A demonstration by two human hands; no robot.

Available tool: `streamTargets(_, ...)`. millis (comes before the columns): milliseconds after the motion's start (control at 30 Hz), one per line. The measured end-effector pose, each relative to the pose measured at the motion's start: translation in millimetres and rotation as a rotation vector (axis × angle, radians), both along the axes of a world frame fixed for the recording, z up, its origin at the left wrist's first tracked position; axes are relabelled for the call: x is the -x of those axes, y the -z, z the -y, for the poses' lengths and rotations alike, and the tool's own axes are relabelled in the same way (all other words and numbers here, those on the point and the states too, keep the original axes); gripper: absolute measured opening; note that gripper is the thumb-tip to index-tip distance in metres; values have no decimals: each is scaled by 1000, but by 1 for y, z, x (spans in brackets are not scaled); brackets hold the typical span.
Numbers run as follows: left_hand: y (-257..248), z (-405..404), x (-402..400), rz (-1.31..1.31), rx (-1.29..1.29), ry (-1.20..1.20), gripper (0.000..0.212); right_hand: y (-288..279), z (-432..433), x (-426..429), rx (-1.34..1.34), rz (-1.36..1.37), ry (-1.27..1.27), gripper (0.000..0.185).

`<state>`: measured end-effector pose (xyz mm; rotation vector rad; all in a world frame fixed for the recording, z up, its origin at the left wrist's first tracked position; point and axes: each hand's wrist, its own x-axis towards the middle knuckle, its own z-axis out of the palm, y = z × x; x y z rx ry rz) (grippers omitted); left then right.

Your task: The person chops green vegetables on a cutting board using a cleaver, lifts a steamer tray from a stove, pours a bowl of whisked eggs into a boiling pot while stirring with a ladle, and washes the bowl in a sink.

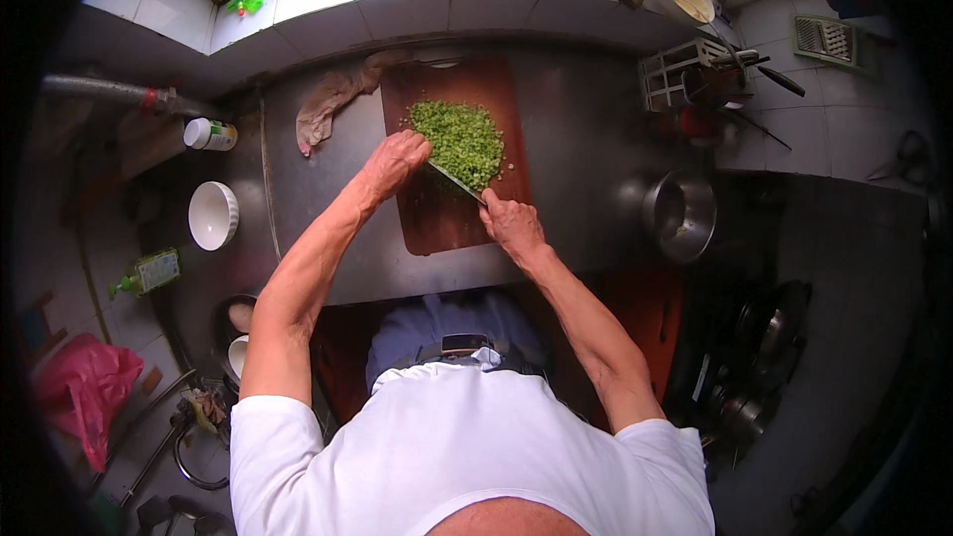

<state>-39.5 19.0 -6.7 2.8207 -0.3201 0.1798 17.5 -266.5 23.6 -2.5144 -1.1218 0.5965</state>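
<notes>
A wooden cutting board (439,227) lies on the metal counter in front of me, with a pile of finely chopped green vegetable (458,138) on its upper half. My right hand (514,223) is closed around the handle of a kitchen knife (456,180), whose blade slants across the board along the pile's lower left edge. At the other end of the blade is my left hand (402,156), its fingers bent together by the tip. Whether those fingers pinch the blade or only rest on it is hard to see.
A crumpled cloth (327,104) lies left of the board. Farther left stand a white bowl (214,216), a white bottle (211,135) and a green pump bottle (155,272). To the right are a metal bowl (679,216) and a utensil rack (674,78). A tiled ledge (402,11) runs behind.
</notes>
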Motion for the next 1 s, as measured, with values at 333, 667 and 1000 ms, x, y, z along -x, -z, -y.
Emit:
streamTargets(333,-8,-14,-22,-91,8,14,6,-29,-9,-1,-64,67,56,19)
streamTargets(667,-10,34,11,-14,72,-386,16,-48,-33,-122,90,393,-453,6)
streamTargets(1000,13,74,4,79,40,-595,16,-7,-39,-168,99,227,-642,7)
